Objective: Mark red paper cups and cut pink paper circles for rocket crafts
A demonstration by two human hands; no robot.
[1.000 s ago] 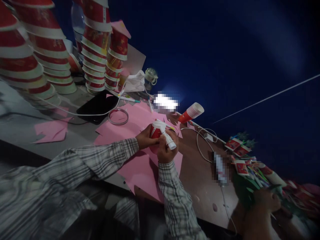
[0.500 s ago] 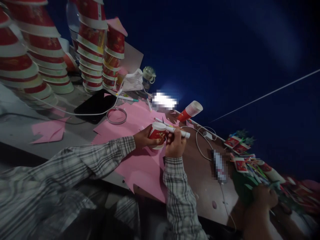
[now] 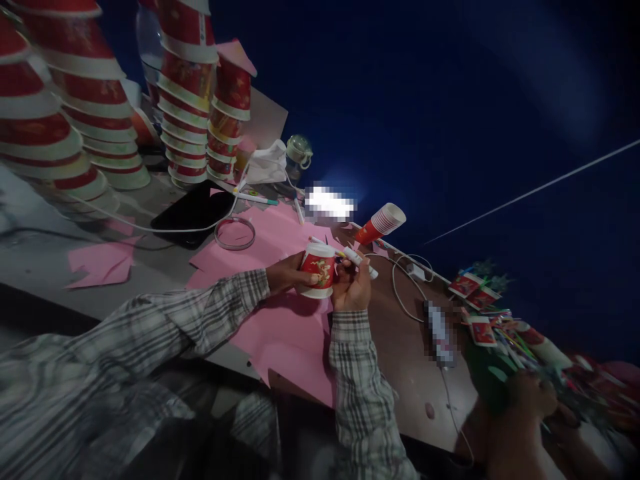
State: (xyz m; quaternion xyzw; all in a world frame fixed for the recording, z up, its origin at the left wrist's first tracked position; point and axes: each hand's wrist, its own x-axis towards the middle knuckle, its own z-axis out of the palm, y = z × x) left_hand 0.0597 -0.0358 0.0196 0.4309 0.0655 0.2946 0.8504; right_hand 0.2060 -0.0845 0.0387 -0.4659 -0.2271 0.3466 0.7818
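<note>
My left hand point(image 3: 286, 274) is wrapped round a small red and white paper cup point(image 3: 318, 269), held upright just above the pink paper sheets point(image 3: 280, 333). My right hand point(image 3: 351, 288) is closed on a white marker-like stick point(image 3: 361, 261) right beside the cup, its tip pointing away to the right. Both sleeves are grey plaid. The two hands are close together, almost touching at the cup.
Tall stacks of red and white cups point(image 3: 190, 100) stand at the back left. A black phone point(image 3: 193, 212) with a white cable, a tape ring point(image 3: 235, 233), a toppled cup stack point(image 3: 383, 223) and another person's hand point(image 3: 535, 397) among cut cup pieces lie around.
The cup went from tilted with the white stick pressed over it to upright. My right hand drew the stick off the cup and to the right.
</note>
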